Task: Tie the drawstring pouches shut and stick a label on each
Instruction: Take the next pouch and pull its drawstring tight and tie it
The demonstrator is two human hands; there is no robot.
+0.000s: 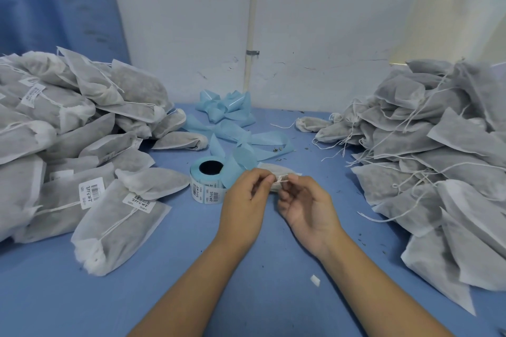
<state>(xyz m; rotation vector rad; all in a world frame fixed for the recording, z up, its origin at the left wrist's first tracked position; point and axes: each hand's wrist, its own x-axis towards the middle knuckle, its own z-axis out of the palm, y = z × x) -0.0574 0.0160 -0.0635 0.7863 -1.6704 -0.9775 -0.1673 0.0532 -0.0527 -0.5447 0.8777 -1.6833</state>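
A grey-white drawstring pouch lies at the table's middle, mostly hidden behind my hands. My left hand and my right hand meet at its gathered neck, and each pinches the thin white drawstring between thumb and fingertips. Just left of my hands stands a roll of barcode labels on pale blue backing. A heap of labelled pouches fills the left side. On the right lies a heap of unlabelled pouches with loose strings.
Peeled pale blue backing tape curls in a tangle behind the roll. A small white scrap lies on the blue table near my right forearm. Dark crumbs dot the table surface. A white wall and a blue curtain stand behind.
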